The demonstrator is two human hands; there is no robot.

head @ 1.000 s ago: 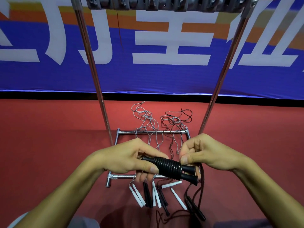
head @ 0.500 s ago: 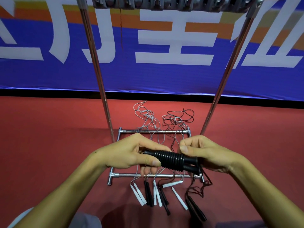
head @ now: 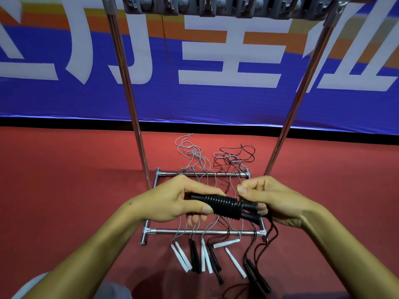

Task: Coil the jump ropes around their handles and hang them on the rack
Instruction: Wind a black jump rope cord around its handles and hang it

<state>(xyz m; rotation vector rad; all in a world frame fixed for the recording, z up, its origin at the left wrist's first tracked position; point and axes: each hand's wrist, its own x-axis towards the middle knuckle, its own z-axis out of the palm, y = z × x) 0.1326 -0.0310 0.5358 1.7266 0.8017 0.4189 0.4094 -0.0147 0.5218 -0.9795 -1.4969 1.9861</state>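
Left hand grips black handles steady — right hand pinches rope at the coil's end, above rack base, to wind tight.

We are losing the rack's hook bar past the top edge, and our left hand is covering the black handles' near ends.

Sports hall (red floor, banner)
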